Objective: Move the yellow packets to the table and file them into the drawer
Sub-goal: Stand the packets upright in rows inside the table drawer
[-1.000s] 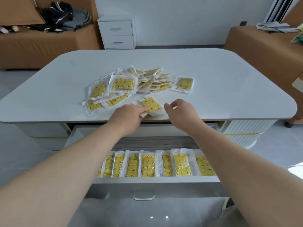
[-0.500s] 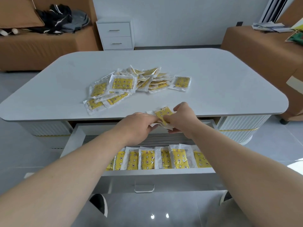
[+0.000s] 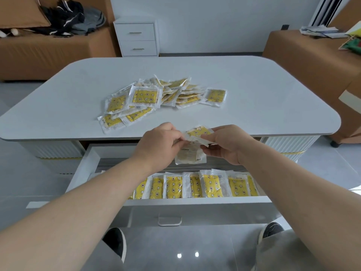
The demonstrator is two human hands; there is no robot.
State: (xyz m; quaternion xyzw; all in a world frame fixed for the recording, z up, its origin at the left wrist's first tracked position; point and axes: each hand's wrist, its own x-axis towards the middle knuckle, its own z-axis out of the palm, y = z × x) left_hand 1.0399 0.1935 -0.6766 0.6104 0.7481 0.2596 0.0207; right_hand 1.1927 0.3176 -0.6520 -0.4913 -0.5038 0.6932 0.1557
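Nearest, we see the open white drawer (image 3: 82, 169) under the tabletop, with a row of yellow star-print plastic packets (image 3: 211, 185) standing upright along its front wall. Above it our left hand (image 3: 158, 147) and right hand (image 3: 228, 143) both pinch a few held packets (image 3: 190, 156) between them, one hanging pale back toward us. Beyond, a loose pile (image 3: 152, 96) of the same packets lies on the pale grey rounded table (image 3: 254, 98); a small white two-drawer cabinet (image 3: 136, 39) stands by the far wall

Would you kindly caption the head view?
Left hand and right hand hold yellow packets above the open drawer; a pile lies on the table.
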